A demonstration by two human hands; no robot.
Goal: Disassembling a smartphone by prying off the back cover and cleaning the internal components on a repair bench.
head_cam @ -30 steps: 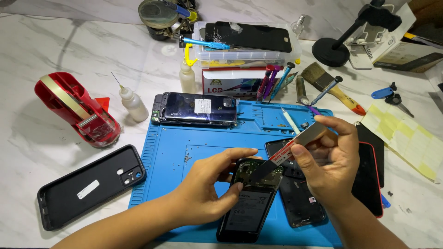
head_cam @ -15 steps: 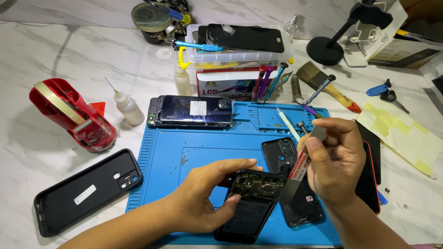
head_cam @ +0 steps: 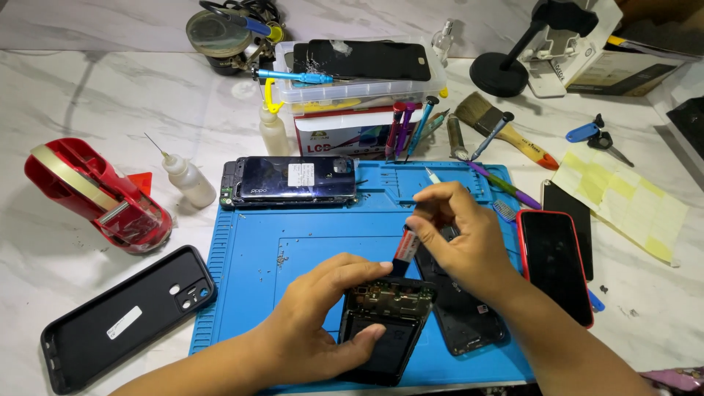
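The blue work mat carries the whole job. At its near edge lies the opened phone, circuit board exposed. The left hand clamps it, thumb on the body, fingers closed over its upper left corner. Just above that grip, the right hand pinches a flat pry tool, red-banded, its dark tip at the phone's top edge. Tip contact is probably made, though the fingers obscure it. Beside the right hand lies a second dark frame.

Step in hand: working the tool at the top edge. The next move calls for steady hold-down and light leverage.
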